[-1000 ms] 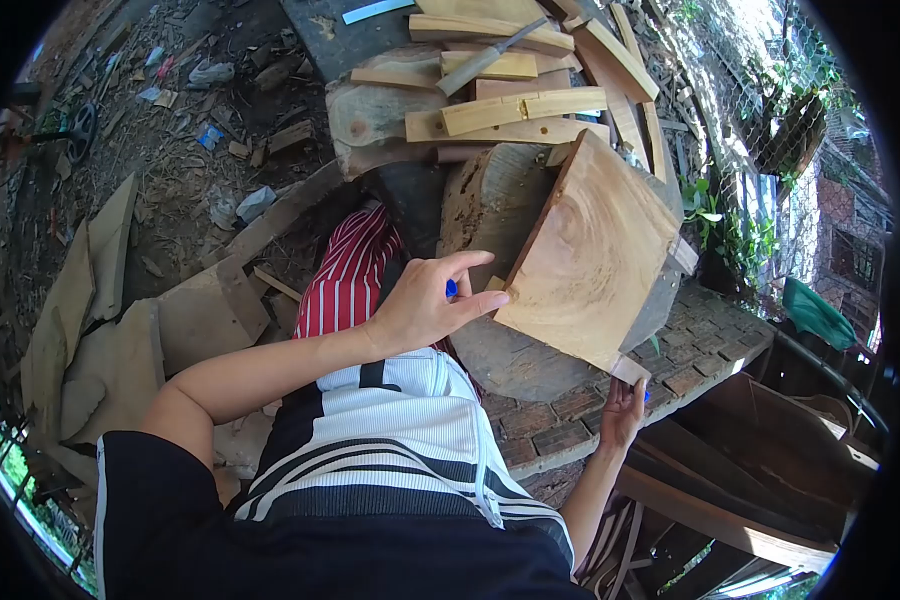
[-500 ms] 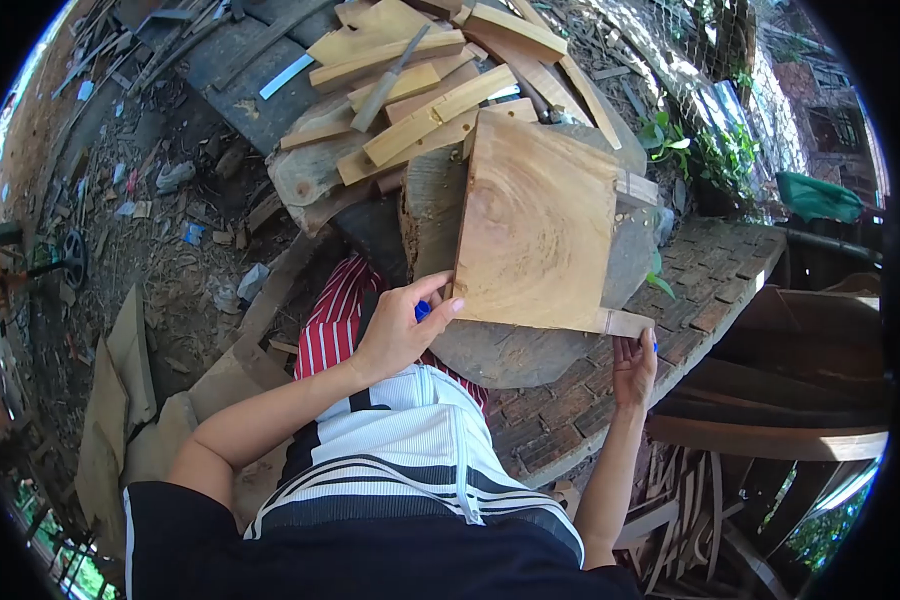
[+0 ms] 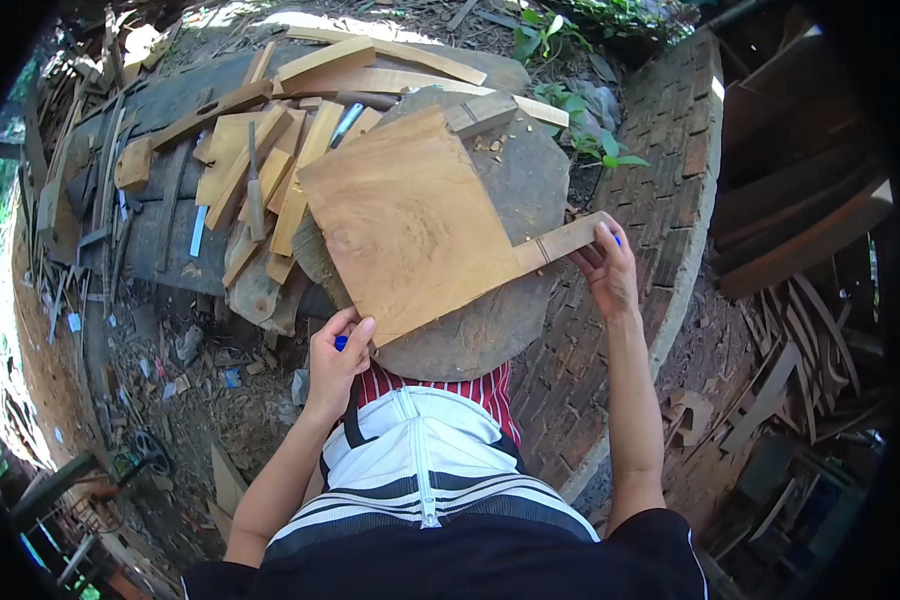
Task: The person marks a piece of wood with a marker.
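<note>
A square wooden board (image 3: pixel 410 220) with curved grain lies tilted over a round stump-like wooden slab (image 3: pixel 470 340). My left hand (image 3: pixel 336 362) pinches its near left corner between thumb and fingers. A narrow wooden strip (image 3: pixel 558 243) with dark pencil lines reaches out from the board's right corner; how far it runs beneath is hidden. My right hand (image 3: pixel 612 275) is closed on the strip's outer end. Something small and blue shows at the fingers of each hand, too small to name. A second marked wooden piece (image 3: pixel 485 113) sticks out at the board's far corner.
Several cut wood pieces (image 3: pixel 320 150) lie piled behind and left of the board, with a chisel-like tool (image 3: pixel 255 195) on them. A brick ledge (image 3: pixel 660 170) runs along the right. Curved offcuts (image 3: pixel 815 330) lie beyond it. Scraps litter the ground at left.
The view has turned, and the board now sits more diagonally. More of the strip shows beyond the board's corner, with my right hand farther out. My left hand remains at the near left corner.
</note>
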Available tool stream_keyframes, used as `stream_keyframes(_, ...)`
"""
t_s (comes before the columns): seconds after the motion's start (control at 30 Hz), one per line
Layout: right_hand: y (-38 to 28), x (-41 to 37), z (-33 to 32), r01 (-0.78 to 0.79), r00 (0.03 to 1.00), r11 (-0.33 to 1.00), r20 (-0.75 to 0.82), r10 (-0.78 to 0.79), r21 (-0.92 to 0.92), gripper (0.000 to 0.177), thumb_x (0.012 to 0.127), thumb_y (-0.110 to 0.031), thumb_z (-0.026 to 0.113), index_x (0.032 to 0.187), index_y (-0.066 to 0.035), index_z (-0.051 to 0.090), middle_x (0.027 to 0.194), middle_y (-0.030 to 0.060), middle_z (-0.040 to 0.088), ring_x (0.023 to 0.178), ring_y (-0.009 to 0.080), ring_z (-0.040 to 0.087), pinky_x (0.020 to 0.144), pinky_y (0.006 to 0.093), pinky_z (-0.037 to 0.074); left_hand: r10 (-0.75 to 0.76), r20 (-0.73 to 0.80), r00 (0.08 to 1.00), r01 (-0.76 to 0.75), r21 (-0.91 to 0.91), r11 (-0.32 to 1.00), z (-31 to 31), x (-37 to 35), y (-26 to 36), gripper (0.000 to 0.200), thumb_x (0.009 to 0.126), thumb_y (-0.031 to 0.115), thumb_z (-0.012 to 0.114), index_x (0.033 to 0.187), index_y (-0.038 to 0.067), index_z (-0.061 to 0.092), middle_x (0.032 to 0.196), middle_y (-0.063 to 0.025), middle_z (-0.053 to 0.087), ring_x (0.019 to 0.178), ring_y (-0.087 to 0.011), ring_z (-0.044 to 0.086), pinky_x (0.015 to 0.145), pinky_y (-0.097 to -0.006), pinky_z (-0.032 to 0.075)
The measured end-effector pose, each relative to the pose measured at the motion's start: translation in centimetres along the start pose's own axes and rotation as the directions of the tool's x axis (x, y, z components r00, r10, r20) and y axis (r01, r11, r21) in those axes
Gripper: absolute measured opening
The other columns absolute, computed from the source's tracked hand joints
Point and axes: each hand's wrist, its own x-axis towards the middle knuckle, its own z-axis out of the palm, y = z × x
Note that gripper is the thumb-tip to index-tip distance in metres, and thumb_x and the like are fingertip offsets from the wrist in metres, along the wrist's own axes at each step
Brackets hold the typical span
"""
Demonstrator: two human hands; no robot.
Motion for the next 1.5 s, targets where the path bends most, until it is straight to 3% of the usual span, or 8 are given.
stream_keyframes(0.17,0.5,-0.3,0.7,0.059,0.998,0.998,-0.009,-0.059,0.036,0.054,0.088,-0.026,0.071,0.132,-0.006,0.047,0.115,0.0082,0.056,0.105,0.0228,0.062,0.085,0.0410,0.057,0.120,-0.219,0.968,-0.113,0.045,0.993,-0.4,-0.2,0.6,0.028,0.097,0.019,0.060,0.117,-0.001,0.061,0.070,0.0065,0.045,0.054,-0.0004,0.032,0.046,-0.0190,0.025)
stream_keyframes(0.2,0.6,-0.3,0.7,0.073,0.997,0.996,-0.017,-0.072,0.046,0.056,0.087,-0.025,0.071,0.132,-0.005,0.046,0.113,0.0086,0.055,0.102,0.0217,0.062,0.085,0.0420,0.058,0.225,-0.246,0.943,-0.156,0.272,0.950,-0.5,0.2,1.2,0.025,0.099,0.020,0.057,0.114,0.002,0.063,0.071,0.0075,0.044,0.055,0.0002,0.031,0.047,-0.0185,0.024)
stream_keyframes(0.33,0.8,-0.5,1.2,0.111,0.992,0.992,-0.064,-0.107,0.057,0.055,0.086,-0.025,0.073,0.130,-0.004,0.048,0.110,0.0086,0.055,0.098,0.0197,0.063,0.080,0.0388,0.060,0.471,-0.076,0.879,-0.330,0.618,0.714,1.5,2.9,5.1,0.020,0.098,0.016,0.058,0.109,0.001,0.066,0.073,0.0069,0.048,0.059,-0.0016,0.036,0.051,-0.0198,0.028)
stream_keyframes(0.4,0.9,-0.5,1.1,0.120,0.990,0.991,-0.081,-0.115,0.063,0.055,0.086,-0.025,0.073,0.130,-0.004,0.049,0.109,0.0081,0.055,0.097,0.0194,0.063,0.079,0.0383,0.060,0.703,0.211,0.679,-0.594,0.721,0.357,3.6,4.9,6.7,0.017,0.097,0.013,0.058,0.106,0.001,0.068,0.071,0.0055,0.048,0.060,-0.0031,0.039,0.053,-0.0214,0.031)
stream_keyframes(0.57,1.5,-0.4,1.2,0.146,0.986,0.986,-0.097,-0.138,0.076,0.054,0.084,-0.026,0.075,0.128,-0.006,0.051,0.105,0.0069,0.056,0.096,0.0181,0.062,0.075,0.0366,0.061,0.415,0.727,0.548,-0.786,0.617,-0.042,11.7,8.7,10.3,0.016,0.090,0.015,0.066,0.104,0.009,0.072,0.069,-0.0028,0.054,0.053,-0.0126,0.048,0.052,-0.0264,0.039)
stream_keyframes(0.77,1.2,-0.6,1.6,0.139,0.979,0.990,-0.155,-0.135,0.018,0.051,0.083,-0.026,0.075,0.125,-0.005,0.054,0.103,0.0056,0.055,0.092,0.0155,0.062,0.070,0.0338,0.062,0.145,0.957,0.252,-0.882,0.289,-0.372,16.6,14.4,9.1,0.024,0.088,0.029,0.067,0.075,0.009,0.071,0.070,-0.0032,0.057,0.060,-0.0205,0.056,0.056,-0.0343,0.042)
stream_keyframes(1.4,1.9,-0.4,2.9,0.202,0.941,0.979,-0.276,-0.196,-0.006,0.038,0.084,-0.024,0.075,0.115,-0.006,0.063,0.084,-0.0011,0.055,0.076,0.0087,0.060,0.060,0.0283,0.060,0.167,0.954,0.247,-0.799,0.299,-0.522,16.8,14.5,8.1,0.040,0.086,0.035,0.068,0.056,0.012,0.057,0.059,-0.0011,0.048,0.055,-0.0176,0.051,0.055,-0.0317,0.038)
stream_keyframes(1.5,1.9,-0.4,2.8,0.177,0.947,0.984,-0.268,-0.180,-0.034,0.038,0.085,-0.022,0.075,0.117,-0.007,0.061,0.097,0.0041,0.065,0.082,0.0139,0.067,0.064,0.0306,0.061,0.183,0.952,0.247,-0.797,0.307,-0.521,16.8,14.5,7.9,0.039,0.086,0.033,0.068,0.056,0.011,0.057,0.060,-0.0014,0.048,0.055,-0.0178,0.051,0.055,-0.0319,0.038)
